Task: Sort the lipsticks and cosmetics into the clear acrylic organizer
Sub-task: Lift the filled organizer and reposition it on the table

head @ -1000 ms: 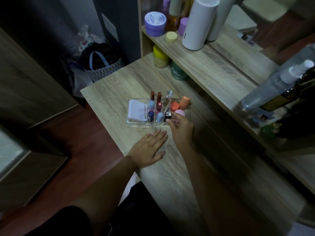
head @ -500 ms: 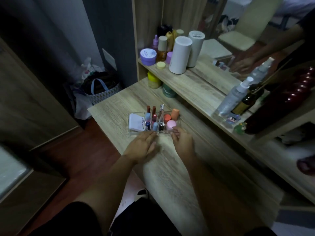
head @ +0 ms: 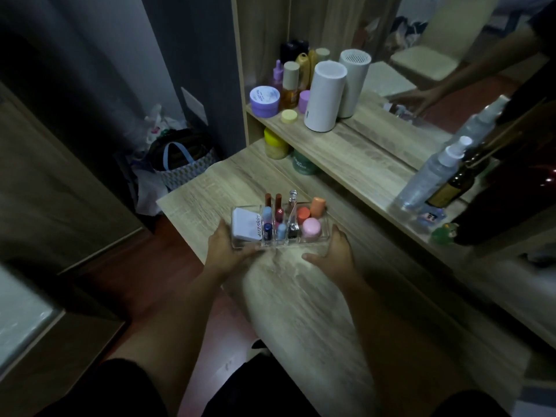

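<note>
Both hands have shifted outward to bracket the clear acrylic organizer [head: 279,240]: left hand [head: 224,251] curled fingers clamp its left end beside the white compact [head: 245,225], right hand [head: 335,251] splayed fingers cup the right end, probably steadying the loaded tray on the wooden tabletop [head: 301,296].

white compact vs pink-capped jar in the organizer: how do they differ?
The white compact is flat, squarish and printed with lettering; the pink-capped jar is round and plain. The compact fills the organizer's left compartment alone; the jar shares the right one with orange-capped items. The compact sits beside the left hand, the jar nearer the right hand. Both sit inside the organizer.
</note>
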A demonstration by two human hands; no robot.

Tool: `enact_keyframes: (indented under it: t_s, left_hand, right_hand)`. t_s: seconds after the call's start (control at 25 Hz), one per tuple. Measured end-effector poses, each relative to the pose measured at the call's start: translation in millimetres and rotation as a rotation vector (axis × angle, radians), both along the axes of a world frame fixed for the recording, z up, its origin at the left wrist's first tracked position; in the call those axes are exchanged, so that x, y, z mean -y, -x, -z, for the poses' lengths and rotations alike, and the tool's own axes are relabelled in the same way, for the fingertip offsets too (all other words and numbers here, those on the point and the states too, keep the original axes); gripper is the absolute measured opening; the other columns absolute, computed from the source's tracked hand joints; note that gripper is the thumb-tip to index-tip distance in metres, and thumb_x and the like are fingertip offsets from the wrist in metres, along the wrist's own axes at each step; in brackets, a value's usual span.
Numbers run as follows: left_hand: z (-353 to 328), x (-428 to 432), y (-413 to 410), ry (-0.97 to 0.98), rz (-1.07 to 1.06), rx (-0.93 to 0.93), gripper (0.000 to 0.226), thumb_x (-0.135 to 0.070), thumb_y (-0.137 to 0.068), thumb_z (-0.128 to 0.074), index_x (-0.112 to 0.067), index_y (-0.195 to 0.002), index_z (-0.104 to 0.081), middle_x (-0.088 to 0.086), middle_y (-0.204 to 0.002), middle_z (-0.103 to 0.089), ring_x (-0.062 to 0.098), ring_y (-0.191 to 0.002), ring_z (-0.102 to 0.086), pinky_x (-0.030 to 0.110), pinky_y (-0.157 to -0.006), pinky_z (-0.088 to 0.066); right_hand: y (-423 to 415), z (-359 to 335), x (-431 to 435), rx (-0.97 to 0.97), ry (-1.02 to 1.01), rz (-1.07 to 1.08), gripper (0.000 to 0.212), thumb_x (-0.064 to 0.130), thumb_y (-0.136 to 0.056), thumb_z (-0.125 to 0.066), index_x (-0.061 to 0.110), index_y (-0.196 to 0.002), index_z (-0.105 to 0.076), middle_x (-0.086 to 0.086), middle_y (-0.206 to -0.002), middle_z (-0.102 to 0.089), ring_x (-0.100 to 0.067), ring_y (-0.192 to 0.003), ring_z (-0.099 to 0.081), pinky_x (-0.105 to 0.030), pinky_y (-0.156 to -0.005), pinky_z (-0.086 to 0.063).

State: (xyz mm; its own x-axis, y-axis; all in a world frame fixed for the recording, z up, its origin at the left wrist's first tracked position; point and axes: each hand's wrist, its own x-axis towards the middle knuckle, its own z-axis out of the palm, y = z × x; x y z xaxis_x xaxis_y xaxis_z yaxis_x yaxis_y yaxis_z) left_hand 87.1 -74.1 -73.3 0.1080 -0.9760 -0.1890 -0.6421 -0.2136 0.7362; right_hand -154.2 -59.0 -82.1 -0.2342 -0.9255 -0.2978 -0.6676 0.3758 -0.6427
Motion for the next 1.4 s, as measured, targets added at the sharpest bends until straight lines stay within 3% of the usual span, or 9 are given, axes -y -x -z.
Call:
enact_keyframes:
  t_s: [0.16, 0.28, 0.4, 0.48, 0.64, 0.76, 0.96, 1.2, 1.4]
  left_hand:
    - [20.3, 3.2, -2.3, -0.059, 0.006, -0.066, 0.084, -0.043, -0.048, -0.088, -0.018, -0.116, -0.047, 0.003, -0.109, -0.067, 0.022, -0.102, -0.061, 0.030, -0.081, -0.051]
    - [30.7, 9.4, -9.6, -0.066, 0.011, -0.068, 0.095, -0.058, -0.045, -0.084, -0.023, -0.124, -0.043, 0.003, -0.113, -0.065, 0.027, -0.108, -0.059, 0.046, -0.090, -0.054]
    - [28.0, 17.5, -9.0, -0.049, 0.044, -0.098, 0.102, -0.055, -0.048, -0.085, -0.025, -0.134, -0.040, 0.002, -0.119, -0.065, 0.024, -0.114, -0.058, 0.043, -0.097, -0.051]
    - [18.2, 21.4, 0.9, -0.012, 0.169, -0.094, 0.103, -0.057, -0.049, -0.084, -0.031, -0.137, -0.036, 0.000, -0.120, -0.065, 0.024, -0.116, -0.056, 0.044, -0.099, -0.050]
    - [22.6, 23.1, 5.3, 0.052, 0.180, -0.061, 0.096, -0.060, -0.055, -0.077, -0.031, -0.138, -0.038, -0.002, -0.120, -0.066, 0.027, -0.112, -0.058, 0.049, -0.095, -0.050]
    - [0.7, -23.2, 40.7, 0.128, 0.347, -0.040, 0.091, -0.060, -0.057, -0.072, -0.027, -0.136, -0.041, 0.000, -0.120, -0.066, 0.027, -0.108, -0.060, 0.045, -0.092, -0.050]
    - [5.4, -32.7, 36.7, 0.116, 0.341, -0.033, 0.094, -0.062, -0.055, -0.066, -0.021, -0.137, -0.044, 0.004, -0.120, -0.066, 0.027, -0.107, -0.059, 0.031, -0.085, -0.044]
    - [11.9, -31.1, 22.5, 0.096, 0.388, -0.038, 0.090, -0.060, -0.055, -0.070, -0.024, -0.134, -0.046, 0.003, -0.116, -0.068, 0.023, -0.103, -0.063, 0.038, -0.087, -0.053]
    - [2.2, -33.3, 28.4, 0.080, 0.441, -0.091, 0.094, -0.057, -0.051, -0.069, -0.015, -0.133, -0.049, -0.004, -0.107, -0.064, 0.011, -0.095, -0.061, 0.012, -0.072, -0.045]
  right_hand:
    - [-2.3, 12.6, 12.2, 0.070, 0.071, 0.024, 0.103, 0.024, -0.055, -0.088, 0.014, -0.141, -0.030, -0.009, -0.140, -0.047, -0.026, -0.131, -0.042, -0.036, -0.107, -0.035]
    - [-5.9, 12.1, 17.4, 0.144, 0.114, 0.062, 0.100, 0.019, -0.054, -0.088, 0.019, -0.137, -0.032, -0.007, -0.134, -0.053, -0.027, -0.125, -0.050, -0.044, -0.103, -0.043]
    - [-5.1, 13.5, 22.6, 0.189, 0.118, 0.024, 0.105, 0.021, -0.054, -0.088, 0.025, -0.141, -0.027, -0.004, -0.133, -0.055, -0.025, -0.124, -0.051, -0.045, -0.102, -0.045]
    - [4.7, 6.1, 9.9, 0.200, 0.169, 0.137, 0.104, 0.019, -0.059, -0.086, 0.025, -0.143, -0.025, -0.005, -0.134, -0.056, -0.025, -0.124, -0.051, -0.042, -0.104, -0.043]
    - [7.5, -6.1, -0.4, 0.268, 0.136, 0.170, 0.089, 0.009, -0.065, -0.082, 0.018, -0.141, -0.037, -0.007, -0.128, -0.061, -0.023, -0.119, -0.055, -0.031, -0.099, -0.039]
    - [37.0, -23.6, -75.3, 0.250, 0.229, 0.348, 0.082, 0.009, -0.061, -0.084, 0.016, -0.133, -0.047, -0.008, -0.124, -0.065, -0.022, -0.117, -0.058, -0.033, -0.100, -0.045]
    - [31.8, -8.6, -86.5, 0.255, 0.202, 0.356, 0.088, 0.009, -0.056, -0.086, 0.019, -0.134, -0.046, -0.006, -0.124, -0.065, -0.018, -0.116, -0.059, -0.035, -0.100, -0.048]
    - [18.1, -1.6, -100.6, 0.200, 0.232, 0.364, 0.085, 0.015, -0.057, -0.087, 0.017, -0.133, -0.048, -0.007, -0.118, -0.069, -0.020, -0.110, -0.063, -0.034, -0.095, -0.050]
    - [12.1, -4.7, -111.9, 0.279, 0.230, 0.433, 0.091, 0.007, -0.059, -0.085, 0.015, -0.138, -0.041, -0.011, -0.126, -0.063, -0.023, -0.117, -0.058, -0.042, -0.101, -0.047]
